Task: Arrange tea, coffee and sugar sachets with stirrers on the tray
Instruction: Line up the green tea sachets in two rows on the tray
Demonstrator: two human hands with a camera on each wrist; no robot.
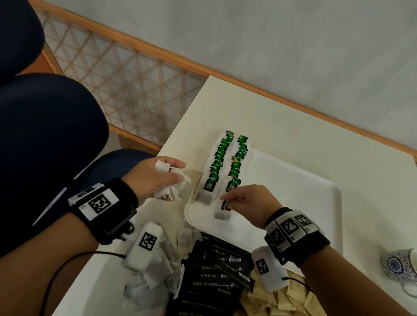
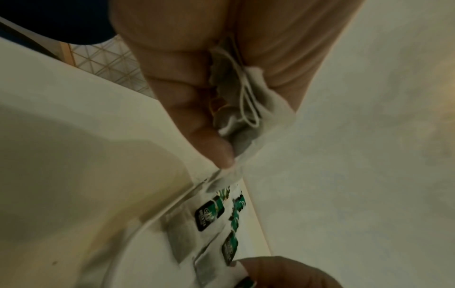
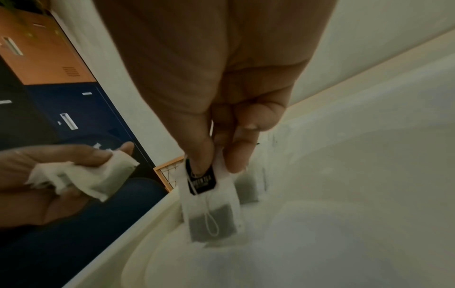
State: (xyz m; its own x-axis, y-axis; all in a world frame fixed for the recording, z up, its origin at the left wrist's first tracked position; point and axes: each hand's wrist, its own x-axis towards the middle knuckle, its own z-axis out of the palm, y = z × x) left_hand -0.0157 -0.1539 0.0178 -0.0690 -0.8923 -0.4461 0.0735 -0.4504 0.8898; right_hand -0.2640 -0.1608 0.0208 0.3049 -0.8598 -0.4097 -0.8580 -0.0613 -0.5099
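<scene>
A white tray [image 1: 297,201] lies on the pale table, with two rows of green-tagged tea bags [image 1: 226,158] along its left side. My right hand [image 1: 234,202] pinches one tea bag [image 3: 209,210] by its dark tag, and the bag hangs at the near end of the right row, just above the tray [image 3: 344,214]. My left hand [image 1: 163,179] hovers left of the tray and grips a bunch of white tea bags [image 1: 174,187], also seen as tea bags [image 2: 248,109] in the left wrist view and tea bags [image 3: 93,179] in the right wrist view.
Near me lie loose white tea bags [image 1: 153,271], a pile of black coffee sachets [image 1: 210,278] and tan sugar sachets [image 1: 279,311]. A patterned blue cup [image 1: 404,267] stands at the table's right edge. A dark blue chair [image 1: 34,136] is at the left.
</scene>
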